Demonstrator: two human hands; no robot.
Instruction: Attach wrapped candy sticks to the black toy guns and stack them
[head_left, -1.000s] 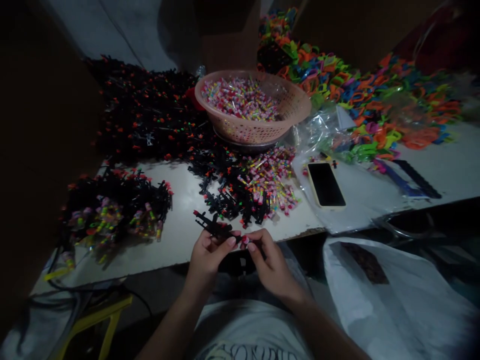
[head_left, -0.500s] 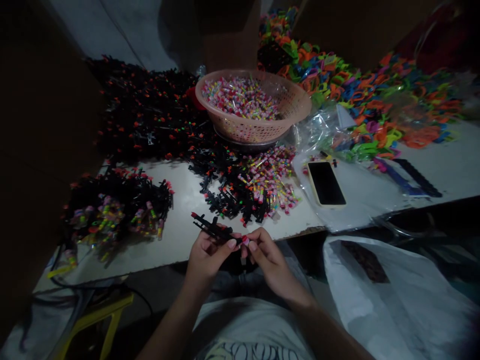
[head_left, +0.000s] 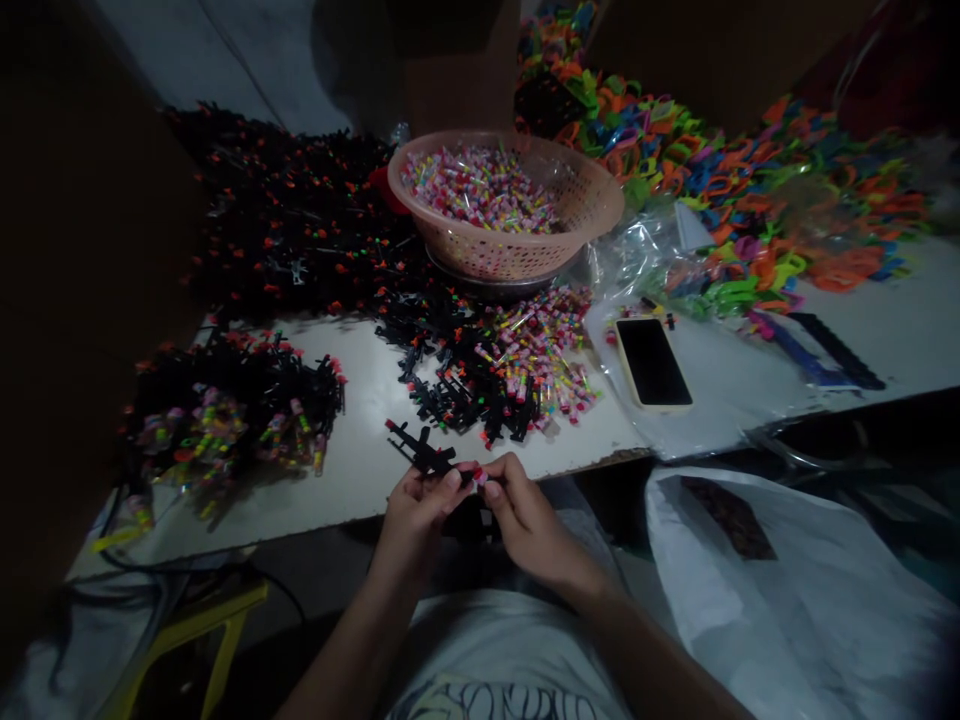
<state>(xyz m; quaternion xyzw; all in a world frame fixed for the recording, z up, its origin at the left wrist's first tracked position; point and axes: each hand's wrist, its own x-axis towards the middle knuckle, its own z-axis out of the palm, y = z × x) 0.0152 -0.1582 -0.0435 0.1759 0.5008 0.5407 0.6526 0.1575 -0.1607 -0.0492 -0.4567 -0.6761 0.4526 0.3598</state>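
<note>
My left hand (head_left: 421,500) is closed round a small black toy gun (head_left: 424,452) with a red tip, its muzzle pointing up and left. At the gun's near end, my right hand (head_left: 517,505) pinches a small pink-and-red candy tube (head_left: 480,478), mostly covered by the fingers; it touches the gun's end or lies right against it. Just beyond my hands lie loose black toy guns (head_left: 450,395) beside a heap of pink and yellow candy tubes (head_left: 551,345). On the left is a pile of toy guns with candy tubes on their ends (head_left: 247,410).
A pink perforated basket (head_left: 517,255) full of candy tubes stands behind. A big black toy-gun heap (head_left: 292,220) lies back left, bright plastic pieces (head_left: 720,190) back right. A phone (head_left: 652,365) rests on the white table (head_left: 375,385); a white sack (head_left: 787,600) hangs below its right edge.
Both hands have shifted slightly left with the toy gun. The gun now shows more of its side, and the candy tube sits closer to its end.
</note>
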